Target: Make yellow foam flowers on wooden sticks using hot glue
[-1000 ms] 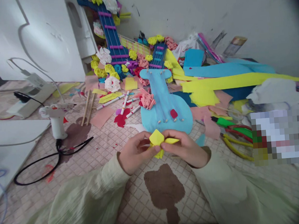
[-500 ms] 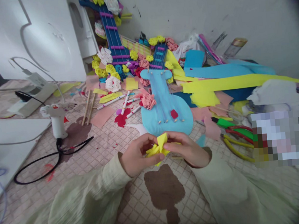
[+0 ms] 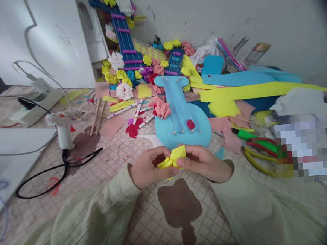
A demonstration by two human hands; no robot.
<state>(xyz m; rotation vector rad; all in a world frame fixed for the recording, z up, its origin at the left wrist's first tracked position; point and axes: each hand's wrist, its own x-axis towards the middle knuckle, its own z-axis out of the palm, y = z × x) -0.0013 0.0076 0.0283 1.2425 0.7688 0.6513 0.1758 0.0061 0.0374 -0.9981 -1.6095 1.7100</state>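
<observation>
Between both hands is a yellow paper flower, its petals folded and bunched. My left hand is closed around its left side, thumb below. With thumb and fingers, my right hand pinches a raised petal on the right. Some fingertips are hidden behind the paper. Just beyond the hands lies a light blue guitar-shaped cutout with strings, small pegs and a red patch. A pink paper flower sits at the cutout's left edge.
On the left stand a white hot glue gun with a black cable and a power strip. Markers and sticks lie mid-table. Yellow-handled pliers rest at right. Dark blue paper guitars and crumpled flowers fill the back.
The raised yellow petal has turned and now shows a broader face. My right fingers have shifted slightly on it. My left hand has barely moved.
</observation>
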